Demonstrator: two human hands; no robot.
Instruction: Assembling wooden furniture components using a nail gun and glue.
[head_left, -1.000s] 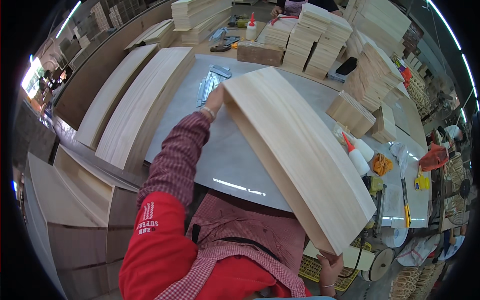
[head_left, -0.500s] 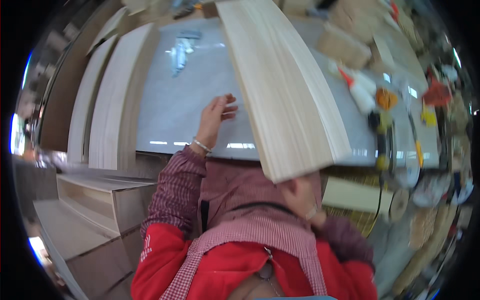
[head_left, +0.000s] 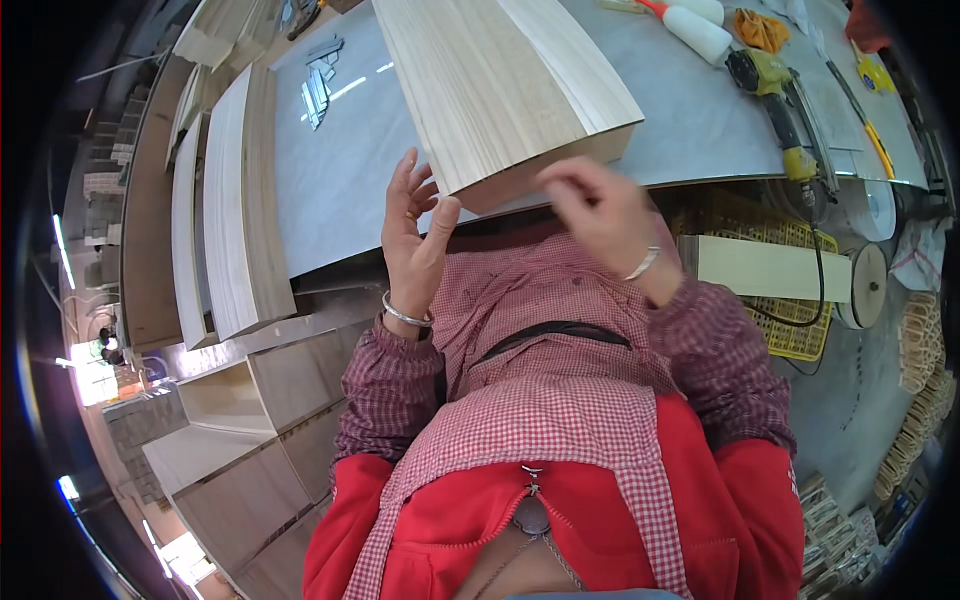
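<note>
The wooden box [head_left: 490, 85] looked stiff, fairly light, best held at both ends. Beside it, the left hand [head_left: 412, 240] was spread; the blurred right hand [head_left: 608, 212] was unreadable.

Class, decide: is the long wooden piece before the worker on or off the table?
On. The wooden piece rests on the grey tabletop, visible on both sides of it; the open left hand isn't gripping it.
</note>
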